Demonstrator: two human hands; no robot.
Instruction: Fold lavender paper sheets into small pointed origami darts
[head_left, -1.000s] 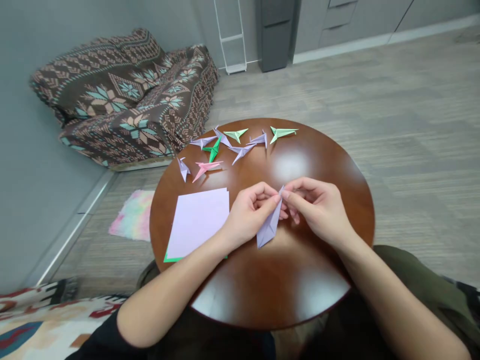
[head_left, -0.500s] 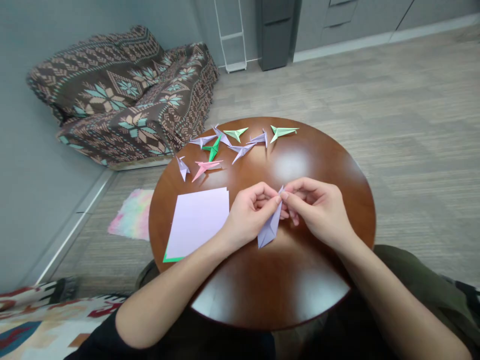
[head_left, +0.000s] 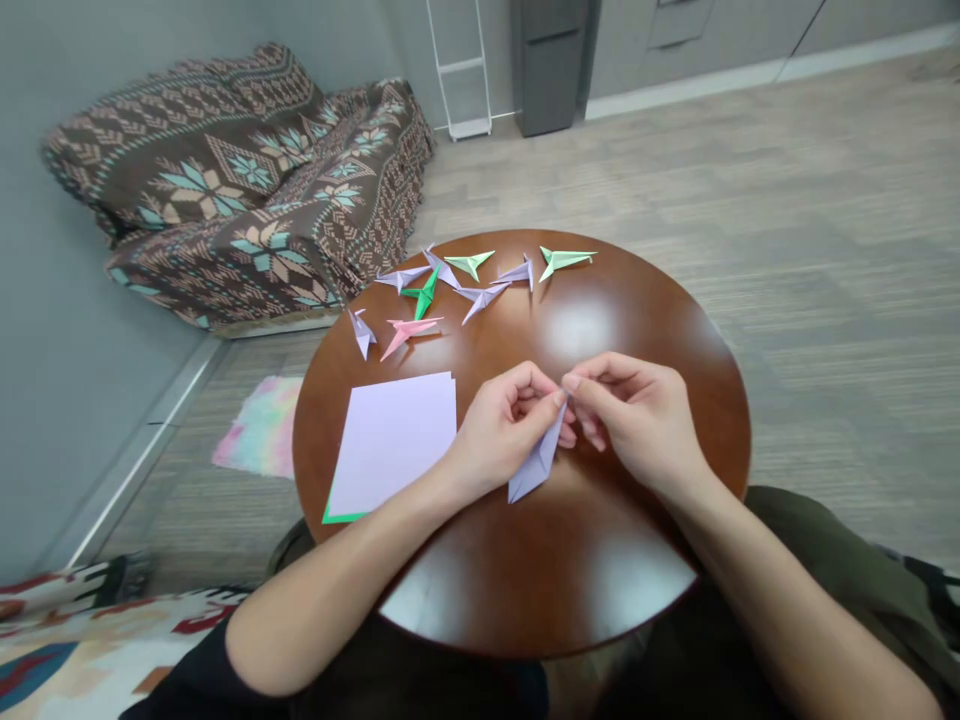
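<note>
A folded strip of lavender origami paper (head_left: pixel 537 467) slants down from between my hands above the round wooden table (head_left: pixel 540 590). My left hand (head_left: pixel 511 420) pinches it near its upper end with thumb and forefinger. Thumb and forefinger of my right hand (head_left: pixel 630 405) close on the paper's top tip, right beside the left thumb. The fingers hide most of that tip. To the left of my left hand lies a stack of square lavender paper (head_left: pixel 397 440), with a green sheet (head_left: pixel 341 518) showing along its lower edge.
Several folded paper cranes rest at the table's far left, among them a pink crane (head_left: pixel 409 332), a green crane (head_left: pixel 424 293) and a pale green crane (head_left: pixel 564 260). Beyond the table stands a sofa under a patterned cover (head_left: pixel 262 200). A pastel rug (head_left: pixel 259 428) lies on the floor.
The paper's lower end has swung slightly left and down. My fingertips now cover more of its top tip. The whole view has shifted a little.
</note>
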